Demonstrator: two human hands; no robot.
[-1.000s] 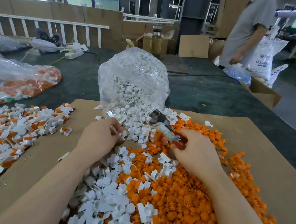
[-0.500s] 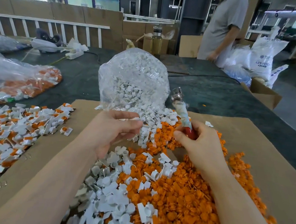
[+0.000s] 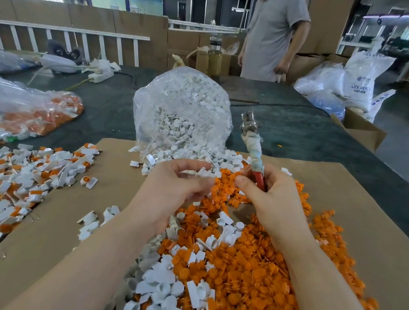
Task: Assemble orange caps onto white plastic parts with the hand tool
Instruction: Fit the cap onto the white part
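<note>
hand tool [image 3: 252, 144] upright in right hand [image 3: 272, 201] grip | left hand [image 3: 175, 192] pinches white part [image 3: 205, 173]

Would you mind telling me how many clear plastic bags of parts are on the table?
2. One clear bag of white parts stands at the centre, spilling onto the cardboard; another bag holding orange and white pieces lies at the far left. Others may be out of frame.

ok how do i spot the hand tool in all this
Find the clear bag of white parts standing mid-table. Just right of it the right hand holds the hand tool upright: red handle, cloth-wrapped shaft, shiny metal head, the only metal thing among plastic.
</note>
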